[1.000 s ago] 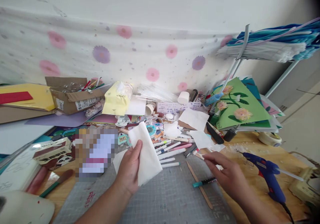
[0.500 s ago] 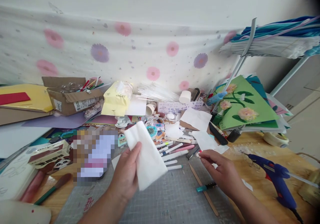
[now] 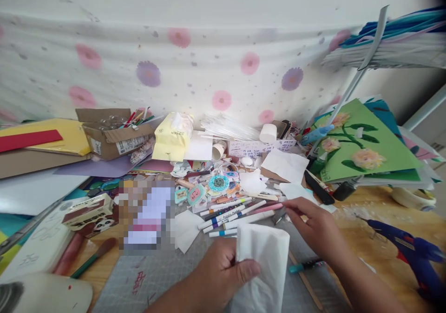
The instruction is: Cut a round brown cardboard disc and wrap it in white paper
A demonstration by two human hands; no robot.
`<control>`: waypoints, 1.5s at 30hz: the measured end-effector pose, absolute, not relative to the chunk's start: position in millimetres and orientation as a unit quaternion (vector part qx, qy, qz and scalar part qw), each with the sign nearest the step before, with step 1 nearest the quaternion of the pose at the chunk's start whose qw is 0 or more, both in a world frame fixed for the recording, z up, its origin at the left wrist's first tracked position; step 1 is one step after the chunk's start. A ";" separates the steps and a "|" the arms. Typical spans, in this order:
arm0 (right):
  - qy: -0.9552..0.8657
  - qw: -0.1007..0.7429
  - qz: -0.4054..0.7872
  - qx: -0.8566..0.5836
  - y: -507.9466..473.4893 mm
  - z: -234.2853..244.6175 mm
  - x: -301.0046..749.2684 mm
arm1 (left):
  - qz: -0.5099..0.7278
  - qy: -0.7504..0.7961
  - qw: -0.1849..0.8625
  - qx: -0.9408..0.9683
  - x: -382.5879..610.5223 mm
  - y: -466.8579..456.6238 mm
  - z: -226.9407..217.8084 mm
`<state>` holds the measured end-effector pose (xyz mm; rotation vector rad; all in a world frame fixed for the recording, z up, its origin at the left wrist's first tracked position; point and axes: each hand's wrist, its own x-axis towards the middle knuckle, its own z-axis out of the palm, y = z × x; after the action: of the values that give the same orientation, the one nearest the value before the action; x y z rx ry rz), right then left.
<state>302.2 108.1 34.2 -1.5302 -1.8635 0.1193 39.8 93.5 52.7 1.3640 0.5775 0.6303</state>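
My left hand (image 3: pixel 223 276) is closed on a white folded tissue (image 3: pixel 265 266), held low over the grey cutting mat (image 3: pixel 167 285). My right hand (image 3: pixel 313 229) stretches over the mat toward a row of marker pens (image 3: pixel 237 213), its fingertips touching the pens' right end near a dark clip. Its fingers are extended and slightly apart, with nothing visibly in them. A teal marker (image 3: pixel 304 266) and a wooden stick (image 3: pixel 306 283) lie just under that wrist.
A blue glue gun (image 3: pixel 411 252) lies on the wooden table at right. Green card with paper flowers (image 3: pixel 362 150) leans at back right. A yellow tissue pack (image 3: pixel 172 138), a cardboard box (image 3: pixel 111 134) and paper scraps (image 3: pixel 285 164) crowd the back. A blurred patch covers something at left.
My left hand has dropped the tissue down and to the right, toward me. My right hand has reached forward and left to the pens. The view has shifted slightly.
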 end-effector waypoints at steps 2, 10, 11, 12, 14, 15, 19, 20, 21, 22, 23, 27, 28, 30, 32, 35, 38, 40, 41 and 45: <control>-0.716 0.333 0.023 -0.613 116.4 38.2 315.4 | 0.247 0.240 0.713 0.610 39.4 92.2 57.7; -0.703 0.189 -0.054 -0.683 201.8 61.8 364.7 | 0.214 0.214 0.740 0.601 34.1 95.9 55.1; -0.706 0.167 -0.056 -0.686 213.6 60.7 364.7 | 0.211 0.214 0.738 0.605 33.9 97.1 54.6; -0.709 0.145 -0.056 -0.688 223.8 58.7 363.7 | 0.209 0.214 0.735 0.608 33.9 98.0 54.7; -0.715 0.108 -0.052 -0.689 238.3 53.5 360.2 | 0.213 0.221 0.731 0.610 34.5 98.6 56.3; -0.717 0.095 -0.049 -0.689 242.4 50.9 358.4 | 0.220 0.228 0.728 0.608 35.0 98.3 57.3; -0.729 0.062 -0.041 -0.681 245.7 42.2 354.2 | 0.241 0.253 0.739 0.577 36.5 95.9 58.6; -0.731 0.055 -0.039 -0.679 245.5 39.9 353.5 | 0.238 0.255 0.744 0.570 36.6 95.5 57.9; -0.731 0.047 -0.038 -0.680 245.7 37.4 352.8 | 0.234 0.256 0.749 0.565 36.6 95.4 57.0; -0.728 0.040 -0.038 -0.684 246.1 34.7 352.1 | 0.227 0.255 0.753 0.563 36.5 95.3 56.0; -0.723 0.034 -0.040 -0.689 246.9 32.0 351.2 | 0.222 0.255 0.756 0.560 36.5 95.3 55.2; -0.708 0.025 -0.055 -0.704 247.8 27.1 349.0 | 0.238 0.270 0.757 0.546 36.8 95.2 55.6; -0.707 0.027 -0.060 -0.705 246.3 28.6 349.8 | 0.248 0.275 0.754 0.543 37.1 95.1 56.6; -0.699 0.039 -0.078 -0.710 240.6 35.5 354.6 | 0.268 0.279 0.750 0.537 37.7 95.0 58.7; -0.676 0.065 -0.109 -0.726 232.5 46.9 363.8 | 0.273 0.276 0.752 0.532 38.2 95.2 60.1; -0.620 0.125 -0.170 -0.756 219.5 68.1 381.4 | 0.272 0.274 0.755 0.530 38.6 95.6 60.2; -0.578 0.183 -0.219 -0.765 209.3 85.5 390.6 | 0.280 0.271 0.756 0.526 38.7 95.6 60.4; -0.583 0.205 -0.233 -0.751 205.3 91.1 386.0 | 0.286 0.268 0.759 0.521 38.9 95.2 61.9; -0.596 0.211 -0.234 -0.739 204.4 91.6 380.2 | 0.286 0.267 0.761 0.518 39.0 94.9 62.8; -0.683 0.207 -0.199 -0.671 209.2 78.8 343.1 | 0.291 0.284 0.761 0.506 38.7 95.0 63.4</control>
<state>343.1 209.2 78.8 -1.8692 -1.9025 -0.5538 38.7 95.0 63.4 1.1002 0.6182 0.6340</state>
